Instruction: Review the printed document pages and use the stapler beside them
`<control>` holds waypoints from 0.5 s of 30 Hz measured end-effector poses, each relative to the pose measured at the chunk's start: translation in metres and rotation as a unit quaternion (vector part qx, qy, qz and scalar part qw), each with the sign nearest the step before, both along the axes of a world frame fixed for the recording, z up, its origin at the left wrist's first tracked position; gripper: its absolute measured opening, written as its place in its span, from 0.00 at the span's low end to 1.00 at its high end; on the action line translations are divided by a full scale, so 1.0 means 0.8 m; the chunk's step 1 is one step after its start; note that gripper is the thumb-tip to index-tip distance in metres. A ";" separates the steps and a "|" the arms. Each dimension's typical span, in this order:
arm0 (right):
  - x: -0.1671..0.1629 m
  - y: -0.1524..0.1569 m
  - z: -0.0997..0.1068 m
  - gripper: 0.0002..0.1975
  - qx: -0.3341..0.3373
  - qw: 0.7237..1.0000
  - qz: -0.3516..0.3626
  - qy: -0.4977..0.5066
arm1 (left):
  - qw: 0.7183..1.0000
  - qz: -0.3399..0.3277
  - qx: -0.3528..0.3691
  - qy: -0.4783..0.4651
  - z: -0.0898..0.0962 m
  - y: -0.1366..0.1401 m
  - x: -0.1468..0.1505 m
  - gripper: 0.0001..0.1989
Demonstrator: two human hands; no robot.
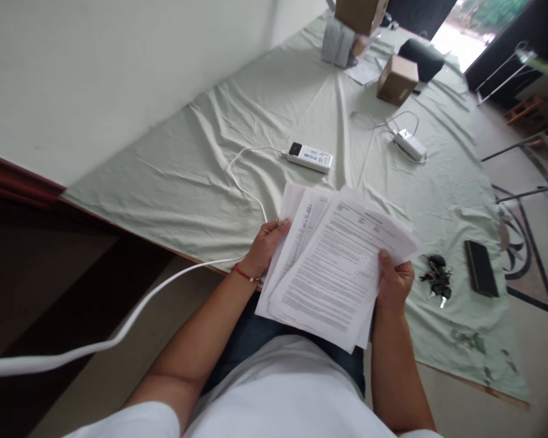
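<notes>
Several loose printed sheets of paper [333,267] are fanned out in front of me, above the near edge of the table. My left hand [267,243] grips the left edge of the sheets, thumb on top and fingers underneath. On the opposite side my right hand [394,280] pinches the right edge, its thumb lying on the top sheet. That top sheet carries dense lines of text too small to read. Parts of other printed sheets show at the left, beneath it.
On the green tablecloth [173,176] lie a white power bank [309,157] with a cable, and another white device [410,146]. Keys [437,278] and a dark phone [481,268] lie at right. A cardboard box [397,80] stands farther back. A white cable [141,307] runs past my left arm.
</notes>
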State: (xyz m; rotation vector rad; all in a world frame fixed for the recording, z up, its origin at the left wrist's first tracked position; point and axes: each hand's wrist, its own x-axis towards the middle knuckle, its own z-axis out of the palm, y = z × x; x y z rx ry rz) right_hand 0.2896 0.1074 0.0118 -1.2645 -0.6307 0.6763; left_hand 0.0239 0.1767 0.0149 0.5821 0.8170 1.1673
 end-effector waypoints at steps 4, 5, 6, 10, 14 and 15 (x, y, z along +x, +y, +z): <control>-0.001 0.002 0.003 0.22 0.018 1.000 -0.017 0.008 | 0.999 0.020 -0.027 -0.017 0.007 -0.001 0.001 0.18; -0.001 0.002 0.003 0.22 0.024 0.999 -0.020 0.011 | 0.999 0.024 -0.032 -0.021 0.008 -0.001 0.002 0.18; -0.001 0.003 0.004 0.22 0.028 0.999 -0.023 0.014 | 0.999 0.027 -0.037 -0.026 0.009 -0.001 0.002 0.18; 0.000 0.005 0.007 0.22 0.034 0.998 -0.048 0.020 | 0.997 0.033 -0.049 -0.046 0.011 -0.001 0.002 0.17; 0.001 0.005 0.007 0.22 0.038 0.997 -0.056 0.023 | 0.997 0.028 -0.055 -0.043 0.009 -0.001 0.000 0.18; 0.001 0.005 0.006 0.22 0.039 0.997 -0.056 0.025 | 0.997 0.028 -0.057 -0.039 0.008 -0.001 0.000 0.18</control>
